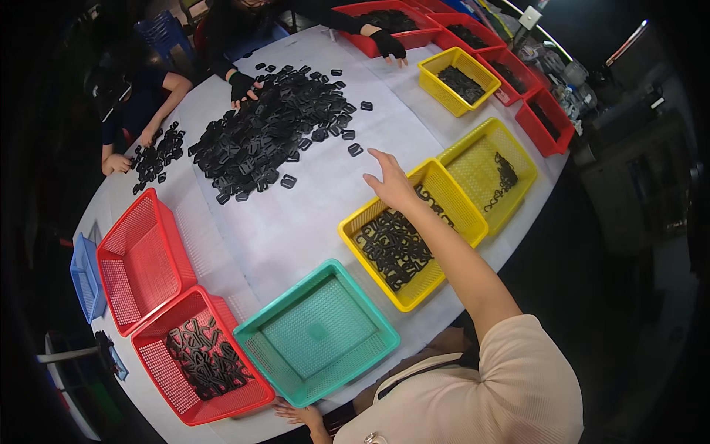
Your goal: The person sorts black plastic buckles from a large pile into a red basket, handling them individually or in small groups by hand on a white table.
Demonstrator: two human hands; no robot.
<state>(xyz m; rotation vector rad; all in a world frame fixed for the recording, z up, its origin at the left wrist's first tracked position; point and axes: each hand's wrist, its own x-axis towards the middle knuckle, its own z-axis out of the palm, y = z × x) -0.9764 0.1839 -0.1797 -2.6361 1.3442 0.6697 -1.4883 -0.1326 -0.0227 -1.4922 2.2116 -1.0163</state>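
While the right hand point(390, 181) of a seated person is stretched across a yellow basket point(423, 285), its fingers apart and one fingertip just beside a stray black buckle point(355, 149), the left hand point(297, 414) rests well apart from it at the table's near edge; whether the left grips anything cannot be told. A large heap of black buckles point(266, 137) lies toward the far side, loose pieces scattered around its rim. Between heap and baskets runs a broad open stretch of white table point(296, 229), giving the right hand room on its left. A green basket point(318, 329) and a red basket point(159, 362) holding black pieces crowd the near edge, and a second yellow basket point(473, 163) closes off the right. Creases cross the pale surface, which curves away at both sides. At the far side, a co-worker's black-gloved hand point(242, 87) touches the heap; at far left, another co-worker's bare hands point(116, 163) flank a smaller pile point(157, 157). Blue chairs point(164, 33) stand behind, in a dark room
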